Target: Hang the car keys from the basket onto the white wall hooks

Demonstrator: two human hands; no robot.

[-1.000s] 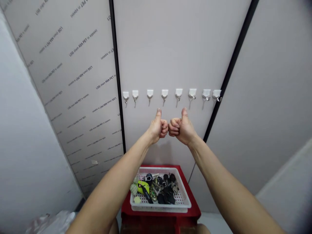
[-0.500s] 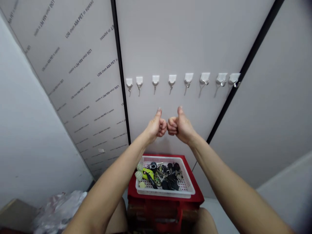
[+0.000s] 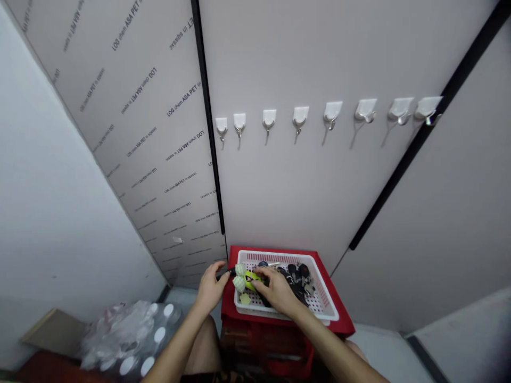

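Left: my left hand (image 3: 211, 288) in a narrow pinch on a thin black strap (image 3: 223, 273).
Right: my right hand (image 3: 276, 290) on a neon-yellow plastic key fob (image 3: 250, 280); can't tell if gripped.
Fob: inside a white plastic mesh basket (image 3: 279, 255), near its left rim, long axis side to side, closer to right hand.

Left forearm (image 3: 175, 340) and right forearm (image 3: 331, 354) are angled inward, bare, wrists slightly bent. Left hand (image 3: 211, 288) is held on its side, loosely curled. Right hand (image 3: 277, 291) is held palm down, fingers (image 3: 261, 283) spread and bent downward. Hands are positioned just apart.
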